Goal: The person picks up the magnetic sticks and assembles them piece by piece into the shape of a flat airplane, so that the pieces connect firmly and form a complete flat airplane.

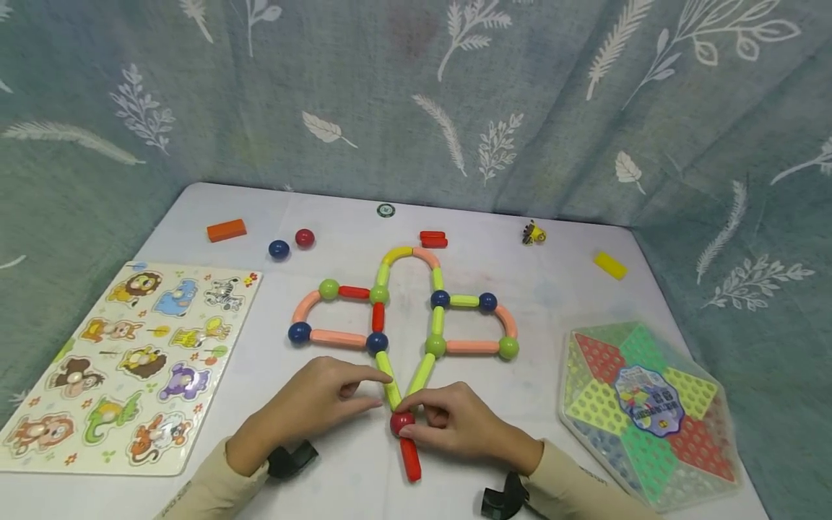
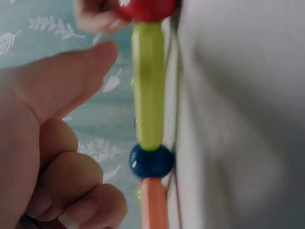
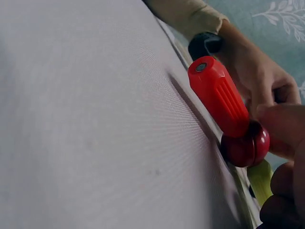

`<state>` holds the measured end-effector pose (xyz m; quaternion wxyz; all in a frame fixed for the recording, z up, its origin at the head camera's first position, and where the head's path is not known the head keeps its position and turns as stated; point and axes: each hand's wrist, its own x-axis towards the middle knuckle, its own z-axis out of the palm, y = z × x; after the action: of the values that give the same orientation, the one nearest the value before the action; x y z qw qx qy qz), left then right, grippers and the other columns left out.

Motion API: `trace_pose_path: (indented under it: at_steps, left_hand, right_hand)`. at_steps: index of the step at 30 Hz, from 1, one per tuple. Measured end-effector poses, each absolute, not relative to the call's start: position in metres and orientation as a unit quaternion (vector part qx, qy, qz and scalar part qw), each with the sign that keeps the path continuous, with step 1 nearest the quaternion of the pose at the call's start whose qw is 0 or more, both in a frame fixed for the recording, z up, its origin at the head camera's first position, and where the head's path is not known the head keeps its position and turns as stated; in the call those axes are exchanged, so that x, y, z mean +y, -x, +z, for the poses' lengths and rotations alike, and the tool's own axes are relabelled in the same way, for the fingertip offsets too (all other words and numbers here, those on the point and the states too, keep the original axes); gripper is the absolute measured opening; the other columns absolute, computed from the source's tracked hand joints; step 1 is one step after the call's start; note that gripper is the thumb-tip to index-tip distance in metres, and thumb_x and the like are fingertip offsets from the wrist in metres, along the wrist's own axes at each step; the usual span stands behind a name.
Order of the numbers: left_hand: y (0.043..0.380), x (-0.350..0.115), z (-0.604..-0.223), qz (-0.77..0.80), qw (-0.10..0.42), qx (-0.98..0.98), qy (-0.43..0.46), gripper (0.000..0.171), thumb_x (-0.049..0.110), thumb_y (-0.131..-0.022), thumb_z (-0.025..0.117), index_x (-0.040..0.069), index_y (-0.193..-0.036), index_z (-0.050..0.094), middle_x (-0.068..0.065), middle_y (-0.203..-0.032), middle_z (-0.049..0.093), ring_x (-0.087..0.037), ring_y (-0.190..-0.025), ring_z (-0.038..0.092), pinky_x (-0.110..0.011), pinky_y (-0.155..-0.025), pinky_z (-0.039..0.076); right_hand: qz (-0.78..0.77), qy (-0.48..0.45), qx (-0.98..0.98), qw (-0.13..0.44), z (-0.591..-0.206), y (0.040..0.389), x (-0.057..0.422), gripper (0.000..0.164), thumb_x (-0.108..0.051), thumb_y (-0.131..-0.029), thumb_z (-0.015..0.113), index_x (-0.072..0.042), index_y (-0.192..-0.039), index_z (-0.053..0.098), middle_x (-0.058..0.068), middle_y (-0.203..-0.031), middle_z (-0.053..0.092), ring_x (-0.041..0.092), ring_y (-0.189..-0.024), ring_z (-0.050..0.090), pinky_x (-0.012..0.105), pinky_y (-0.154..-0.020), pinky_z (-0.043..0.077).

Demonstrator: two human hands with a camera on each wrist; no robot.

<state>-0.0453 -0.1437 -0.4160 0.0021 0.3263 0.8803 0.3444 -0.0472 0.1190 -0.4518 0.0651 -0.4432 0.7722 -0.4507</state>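
Note:
A flat figure of magnetic rods and balls lies on the table. At its near tip my right hand pinches a red ball between thumb and index finger. From that ball a red rod points toward me, its magnet end showing in the right wrist view. Two yellow-green rods, a left one and a right one, spread from the ball in a V. My left hand is beside the left one, thumb and index finger apart, with nothing gripped. A blue ball joins that rod's far end.
An animal puzzle board lies left, a hexagonal pegboard box right. Toward the back are an orange block, loose blue and red balls, short red rods, a small yellow toy and a yellow block.

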Motion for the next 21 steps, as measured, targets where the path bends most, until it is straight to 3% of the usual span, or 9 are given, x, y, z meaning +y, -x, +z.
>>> trace_pose_path:
  at_steps: [4, 13, 21]
  left_hand:
    - [0.072, -0.148, -0.402, 0.327, 0.006, 0.894, -0.307, 0.027, 0.036, -0.082, 0.072, 0.032, -0.108, 0.068, 0.015, -0.054, 0.035, -0.001, -0.048, 0.033, -0.020, -0.046, 0.029]
    - [0.170, -0.124, -0.373, 0.334, -0.030, 0.895, -0.294, 0.020, 0.036, -0.084, 0.070, 0.030, -0.103, 0.068, 0.004, -0.053, 0.033, -0.012, -0.047, 0.031, -0.028, -0.045, 0.027]
    - [0.250, -0.089, -0.381, 0.276, -0.007, 0.932, -0.236, 0.019, 0.030, -0.084, 0.070, 0.020, -0.100, 0.072, -0.002, -0.062, 0.046, -0.019, -0.056, 0.041, -0.031, -0.049, 0.031]
  right_hand:
    - [-0.453, 0.439, 0.773, 0.066, -0.455, 0.049, 0.119, 0.025, -0.035, -0.084, 0.070, -0.030, -0.108, 0.065, -0.015, -0.053, 0.032, -0.004, -0.046, 0.028, 0.014, -0.045, 0.023]
    - [-0.450, 0.429, 0.780, 0.071, -0.453, 0.052, 0.118, 0.030, -0.038, -0.080, 0.073, -0.030, -0.108, 0.065, -0.014, -0.054, 0.035, -0.002, -0.047, 0.032, 0.016, -0.045, 0.025]
    - [-0.471, 0.422, 0.771, 0.077, -0.456, 0.049, 0.120, 0.026, -0.038, -0.081, 0.072, -0.030, -0.106, 0.068, -0.014, -0.053, 0.034, -0.001, -0.046, 0.030, 0.016, -0.044, 0.025]
